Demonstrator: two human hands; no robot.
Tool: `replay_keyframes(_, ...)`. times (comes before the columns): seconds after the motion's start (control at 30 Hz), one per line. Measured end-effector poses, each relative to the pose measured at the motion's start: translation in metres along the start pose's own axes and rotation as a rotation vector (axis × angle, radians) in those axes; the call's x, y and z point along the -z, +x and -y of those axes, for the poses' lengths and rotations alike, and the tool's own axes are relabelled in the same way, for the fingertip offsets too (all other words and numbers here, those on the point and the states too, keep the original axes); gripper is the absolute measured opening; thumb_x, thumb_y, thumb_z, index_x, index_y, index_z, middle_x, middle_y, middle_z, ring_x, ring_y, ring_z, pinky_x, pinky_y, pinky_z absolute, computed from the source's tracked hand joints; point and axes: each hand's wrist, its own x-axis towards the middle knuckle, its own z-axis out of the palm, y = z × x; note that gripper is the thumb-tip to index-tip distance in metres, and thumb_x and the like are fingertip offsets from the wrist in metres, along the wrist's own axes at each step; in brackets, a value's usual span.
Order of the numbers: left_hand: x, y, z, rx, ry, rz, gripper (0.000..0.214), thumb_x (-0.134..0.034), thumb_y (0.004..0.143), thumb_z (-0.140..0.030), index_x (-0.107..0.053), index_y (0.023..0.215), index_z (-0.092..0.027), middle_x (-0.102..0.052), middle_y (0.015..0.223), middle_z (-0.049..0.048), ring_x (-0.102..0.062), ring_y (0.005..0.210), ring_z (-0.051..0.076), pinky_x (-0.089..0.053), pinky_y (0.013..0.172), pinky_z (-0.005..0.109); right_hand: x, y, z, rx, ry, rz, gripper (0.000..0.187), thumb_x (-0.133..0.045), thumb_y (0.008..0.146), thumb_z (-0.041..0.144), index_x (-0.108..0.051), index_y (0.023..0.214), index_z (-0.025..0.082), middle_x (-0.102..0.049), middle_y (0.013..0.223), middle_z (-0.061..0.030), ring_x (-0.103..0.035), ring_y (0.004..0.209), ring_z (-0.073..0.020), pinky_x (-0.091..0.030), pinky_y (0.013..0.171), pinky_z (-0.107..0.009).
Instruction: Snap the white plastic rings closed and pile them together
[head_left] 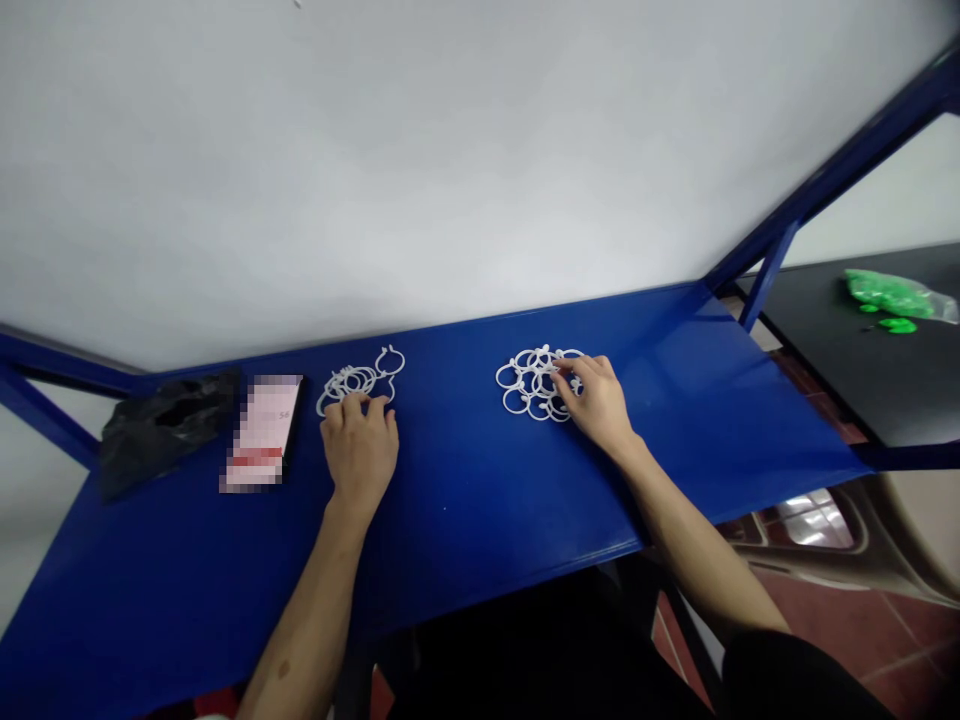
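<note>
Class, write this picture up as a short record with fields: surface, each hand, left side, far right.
Surface: smooth blue tabletop
Left hand: fingers at the near edge of the left cluster of thin white rings
Right hand: fingers at the right part of another cluster of thin white rings; grip unclear
Left side: crumpled black plastic bag; pixelated pale rectangular object
Far right: clear plastic bag with bright green contents on a black tabletop

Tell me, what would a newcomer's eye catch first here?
Probably the left pile of white rings at the left hand and the right pile at the right hand, bright against the blue table. Next might come the bag of green pieces on the black table at far right. At left, a crumpled black bag lies beside a blurred pinkish thing.
</note>
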Motion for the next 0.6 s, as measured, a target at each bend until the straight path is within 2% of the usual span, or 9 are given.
replay_keyframes(0.17,-0.002,-0.002,-0.005,-0.058,-0.061,-0.026,0.02,-0.055,0.094,-0.028,-0.072,0.094,-0.016,-0.061,0.106,0.0154,-0.051,0.103,0.035,-0.043,0.081,0.046,0.0,-0.001,0.009,0.043,-0.003,-0.057,0.017,-0.058,0.099,0.028,-0.071,0.107,0.019,-0.074,0.096,-0.0085,-0.058,0.088,-0.025,-0.05,0.083,-0.041)
replay_keyframes(0.3,0.0,-0.008,-0.022,-0.158,-0.206,-0.145,0.013,-0.059,0.093,-0.027,-0.069,0.091,-0.018,-0.064,0.1,0.0118,-0.052,0.099,0.031,-0.041,0.081,0.042,-0.001,-0.007,0.026,0.141,0.093,-0.042,0.017,-0.056,0.1,0.026,-0.069,0.111,0.02,-0.073,0.097,-0.0078,-0.062,0.091,-0.0238,-0.052,0.085,-0.043)
replay_keyframes(0.43,0.009,-0.02,-0.05,-0.33,-0.414,-0.219,0.003,-0.063,0.092,-0.021,-0.066,0.09,-0.02,-0.066,0.092,0.0066,-0.055,0.092,0.024,-0.042,0.083,0.038,-0.009,-0.021,0.05,0.228,0.327,0.149,0.024,-0.058,0.101,0.031,-0.064,0.121,0.02,-0.072,0.099,-0.0073,-0.067,0.092,-0.0203,-0.056,0.084,-0.038)
replay_keyframes(0.53,0.014,-0.03,-0.067,-0.469,-0.524,-0.231,0.002,-0.064,0.092,-0.018,-0.064,0.09,-0.02,-0.067,0.087,0.0039,-0.057,0.087,0.021,-0.043,0.081,0.036,-0.019,-0.032,0.064,0.178,0.499,0.29,0.03,-0.062,0.099,0.036,-0.06,0.123,0.019,-0.072,0.098,-0.0066,-0.069,0.087,-0.0177,-0.059,0.081,-0.035)
replay_keyframes(0.6,0.014,-0.033,-0.073,-0.515,-0.557,-0.25,0.004,-0.066,0.091,-0.019,-0.062,0.088,-0.019,-0.066,0.083,0.0032,-0.057,0.083,0.02,-0.044,0.079,0.035,-0.024,-0.037,0.069,0.119,0.603,0.348,0.027,-0.062,0.098,0.034,-0.06,0.12,0.019,-0.072,0.095,-0.005,-0.07,0.082,-0.0158,-0.06,0.078,-0.032)
